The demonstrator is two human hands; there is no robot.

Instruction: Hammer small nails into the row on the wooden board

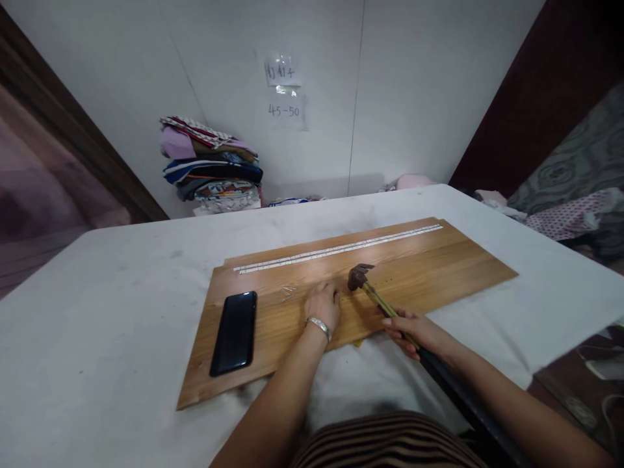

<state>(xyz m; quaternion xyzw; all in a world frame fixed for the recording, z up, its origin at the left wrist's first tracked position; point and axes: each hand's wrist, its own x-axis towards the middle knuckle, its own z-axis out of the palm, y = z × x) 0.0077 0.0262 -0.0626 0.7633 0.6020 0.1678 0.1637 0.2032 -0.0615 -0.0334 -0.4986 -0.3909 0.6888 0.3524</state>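
My right hand (407, 331) is closed round the shaft of a claw hammer (359, 276), whose dark head hangs just above a wooden board (468, 260). Close to the hammer head, my left hand (322, 304) rests on the board with its fingers pinched together. Whatever sits between those fingertips is too small to make out. A silver bracelet (319, 327) circles the left wrist. Several loose nails (287, 292) lie on the wood left of that hand. To the right of the hammer head, a short row of small dark dots (385, 281) marks the board.
A black phone (234, 333) lies on the board's left end. Two white ruler-like strips (341, 248) run along its far side. The board lies on a white-covered table (121, 312). Folded clothes (214, 169) are stacked behind the table, and paper notes (284, 110) hang on the wall.
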